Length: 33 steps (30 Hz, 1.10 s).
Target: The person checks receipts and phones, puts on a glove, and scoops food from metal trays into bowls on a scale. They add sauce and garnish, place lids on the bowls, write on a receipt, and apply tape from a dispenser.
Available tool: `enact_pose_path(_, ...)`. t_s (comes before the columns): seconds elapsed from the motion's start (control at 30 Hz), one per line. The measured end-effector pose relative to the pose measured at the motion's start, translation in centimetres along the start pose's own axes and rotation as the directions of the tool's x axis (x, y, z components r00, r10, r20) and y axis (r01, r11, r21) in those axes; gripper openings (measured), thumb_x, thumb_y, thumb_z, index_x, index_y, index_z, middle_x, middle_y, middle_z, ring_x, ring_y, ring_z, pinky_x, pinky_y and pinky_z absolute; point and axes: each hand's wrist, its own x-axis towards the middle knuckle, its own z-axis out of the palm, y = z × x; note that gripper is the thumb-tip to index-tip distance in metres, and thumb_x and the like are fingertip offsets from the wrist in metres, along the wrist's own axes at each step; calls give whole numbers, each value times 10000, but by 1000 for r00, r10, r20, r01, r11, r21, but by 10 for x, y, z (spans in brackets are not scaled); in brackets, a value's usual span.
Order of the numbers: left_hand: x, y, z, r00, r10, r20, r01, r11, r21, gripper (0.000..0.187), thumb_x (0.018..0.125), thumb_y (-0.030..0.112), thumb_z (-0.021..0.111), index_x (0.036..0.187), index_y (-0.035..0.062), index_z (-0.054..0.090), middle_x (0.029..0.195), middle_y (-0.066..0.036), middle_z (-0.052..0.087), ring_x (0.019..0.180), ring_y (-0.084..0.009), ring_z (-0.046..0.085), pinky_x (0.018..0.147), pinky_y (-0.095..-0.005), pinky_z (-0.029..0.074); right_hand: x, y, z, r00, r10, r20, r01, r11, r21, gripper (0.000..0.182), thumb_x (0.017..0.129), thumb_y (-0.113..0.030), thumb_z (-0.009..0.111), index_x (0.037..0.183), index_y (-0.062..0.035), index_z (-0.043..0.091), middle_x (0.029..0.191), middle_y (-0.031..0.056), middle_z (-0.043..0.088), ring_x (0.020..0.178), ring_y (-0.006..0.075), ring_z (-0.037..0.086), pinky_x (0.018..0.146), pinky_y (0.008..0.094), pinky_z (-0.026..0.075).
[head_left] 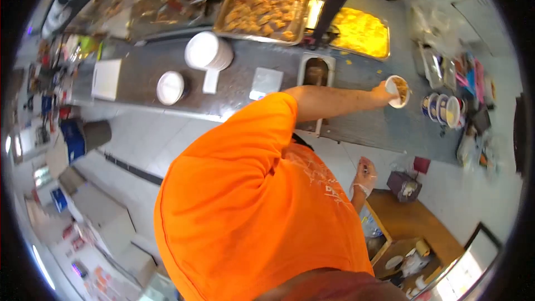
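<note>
My left hand (384, 94) is closed round the side of a white tub (397, 91), holding it tilted over the grey counter. Light brown food shows inside the tub. Just to its right lies a row of white-and-blue tubs (441, 110) on their sides. My right hand (365, 175), in a clear plastic glove, hangs lower down beside my orange shirt, off the counter edge. Its fingers are loosely bent and apart, with nothing I can make out in them. Between my left arm and the back of the counter sits a tray of yellow food (361, 32).
A tray of browned pieces (259, 15) sits under a lit rack. Along the counter (356, 124) are a stack of white lids or tubs (208, 51), a single white tub (170, 87), a flat scale-like plate (267, 82) and a white board (106, 79). A wooden cabinet (423, 217) stands lower right.
</note>
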Motion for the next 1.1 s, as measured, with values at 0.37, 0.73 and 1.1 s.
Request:
enact_pose_path(0.37, -332, -53, -397, -233, 445, -865, 156, 895, 418, 720, 716, 212, 753, 1264, 6, 333, 1177, -142, 385, 1105, -265, 378, 938, -435, 325, 78, -188, 52, 683, -718, -135, 728, 656, 198, 156, 794, -60, 656, 945, -24, 643, 836, 121, 659, 689, 226, 630, 636, 318, 492)
enact_pose_path(0.73, -447, -171, -514, 363, -15, -932, 269, 959, 90, 274, 810, 119, 629, 1004, -72, 611, 857, -189, 644, 665, -257, 665, 492, -368, 555, 17, -288, 165, 566, -766, 306, 698, 642, 317, 155, 802, -58, 668, 957, -57, 661, 904, 66, 676, 723, 141, 625, 604, 275, 494)
enact_pose_path(1.1, -224, -85, -361, 945, -7, -328, 129, 926, 354, 296, 729, 167, 568, 883, -70, 655, 740, -216, 654, 643, -310, 669, 636, -409, 549, 37, -218, 91, 859, -486, -161, 418, 847, -327, 235, 806, -225, 681, 956, -47, 649, 960, 126, 651, 884, 284, 622, 775, 383, 476)
